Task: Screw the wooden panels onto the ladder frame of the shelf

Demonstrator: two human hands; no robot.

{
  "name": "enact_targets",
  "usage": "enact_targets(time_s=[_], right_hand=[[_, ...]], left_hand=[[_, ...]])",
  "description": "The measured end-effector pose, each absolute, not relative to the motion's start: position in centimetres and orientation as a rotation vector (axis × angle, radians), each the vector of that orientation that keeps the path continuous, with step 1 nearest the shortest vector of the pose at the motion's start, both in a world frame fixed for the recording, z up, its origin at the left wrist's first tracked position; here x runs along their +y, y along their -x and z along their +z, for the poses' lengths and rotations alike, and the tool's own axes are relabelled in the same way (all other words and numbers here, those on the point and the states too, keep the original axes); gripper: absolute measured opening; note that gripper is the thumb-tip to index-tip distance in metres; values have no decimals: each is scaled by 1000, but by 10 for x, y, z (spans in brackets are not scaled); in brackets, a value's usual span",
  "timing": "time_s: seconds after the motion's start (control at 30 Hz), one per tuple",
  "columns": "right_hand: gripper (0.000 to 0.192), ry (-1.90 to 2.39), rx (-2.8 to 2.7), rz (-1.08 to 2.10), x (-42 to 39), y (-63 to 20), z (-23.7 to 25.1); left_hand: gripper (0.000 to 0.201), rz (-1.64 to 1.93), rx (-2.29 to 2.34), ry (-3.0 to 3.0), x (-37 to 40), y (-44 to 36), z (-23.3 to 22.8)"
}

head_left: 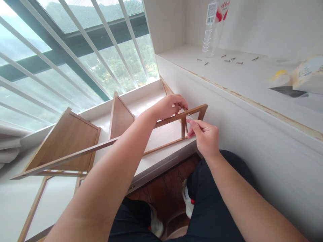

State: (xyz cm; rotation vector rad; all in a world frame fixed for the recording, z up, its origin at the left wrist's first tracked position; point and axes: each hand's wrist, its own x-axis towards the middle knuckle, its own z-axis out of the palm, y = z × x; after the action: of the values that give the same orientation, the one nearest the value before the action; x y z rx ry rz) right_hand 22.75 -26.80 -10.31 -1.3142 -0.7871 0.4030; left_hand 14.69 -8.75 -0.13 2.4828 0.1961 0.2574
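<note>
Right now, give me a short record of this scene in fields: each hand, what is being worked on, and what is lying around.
left hand: grips the top rail at the frame's far end
right hand: pinches a small metal piece against the rail's end
wooden frame: lies on the window ledge, panels upright
screws: scattered on the white shelf
plastic bottle: stands on the shelf near the screws

We get bright daylight from the window upper left, slightly overexposed there. Soft shadows only. Wide-angle bending shows at the edges. Motion blur smears the carton at right; the centre stays sharp, the forearms nearest us slightly soft.
</note>
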Motion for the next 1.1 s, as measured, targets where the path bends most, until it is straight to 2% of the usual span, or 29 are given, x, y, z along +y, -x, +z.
enact_targets(time_s=[0.17, 0.33, 0.47, 0.77, 1.1], right_hand=[[29, 1389, -924, 205, -271, -236, -101], [22, 1493, -1022, -124, -274, -240, -97], [21, 1518, -1071, -241, -271, -243, -96], [24, 1529, -1121, -244, -270, -242, -90], [32, 1783, -1209, -49, -274, -246, -59]], left_hand=[[20, 250, 204, -2475, -87, -147, -1], [21, 256, 189, -2462, -87, -147, -2], [20, 257, 186, -2452, -87, -148, -2], [22, 280, 178, -2464, -86, -149, -4], [24, 269, 173, -2513, -88, -149, 0]])
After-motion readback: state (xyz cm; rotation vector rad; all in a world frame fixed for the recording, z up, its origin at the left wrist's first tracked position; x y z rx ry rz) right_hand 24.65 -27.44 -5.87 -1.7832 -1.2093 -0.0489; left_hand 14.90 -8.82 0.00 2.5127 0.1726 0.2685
